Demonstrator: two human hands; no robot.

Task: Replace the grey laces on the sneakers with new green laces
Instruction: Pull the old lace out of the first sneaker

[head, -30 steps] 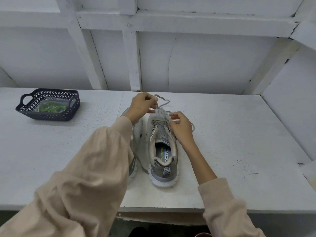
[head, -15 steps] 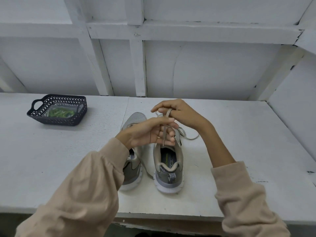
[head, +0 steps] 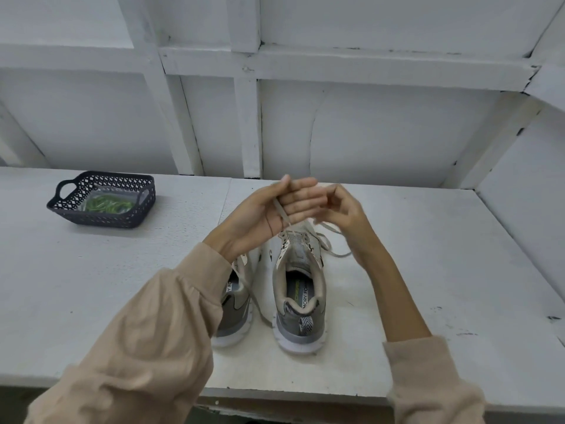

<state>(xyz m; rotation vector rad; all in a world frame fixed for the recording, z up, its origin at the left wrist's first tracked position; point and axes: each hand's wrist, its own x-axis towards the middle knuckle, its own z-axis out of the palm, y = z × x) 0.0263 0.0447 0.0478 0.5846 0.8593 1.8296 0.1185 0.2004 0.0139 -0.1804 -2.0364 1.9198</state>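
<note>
Two grey sneakers stand side by side on the white table [head: 91,286], heels toward me. The right sneaker [head: 301,304] is in full view; my left sleeve covers part of the left sneaker [head: 237,313]. Above the right sneaker's tongue I hold my left hand [head: 275,209] palm up with straight fingers, and the grey lace [head: 282,213] runs across its palm. My right hand [head: 344,211], fingers curled, pinches the lace just to the right. A loose stretch of the lace lies on the table beside the shoe. Green laces [head: 107,205] lie in the basket.
A dark perforated basket [head: 72,209] with handles sits at the table's back left. White wooden wall framing [head: 247,117] rises behind the table, and a side wall closes in on the right. The table's front edge is near my body.
The left hand has risen and turned palm up, with the lace now across it. The right hand has moved from over the left hand to its right side. The camera has moved closer.
</note>
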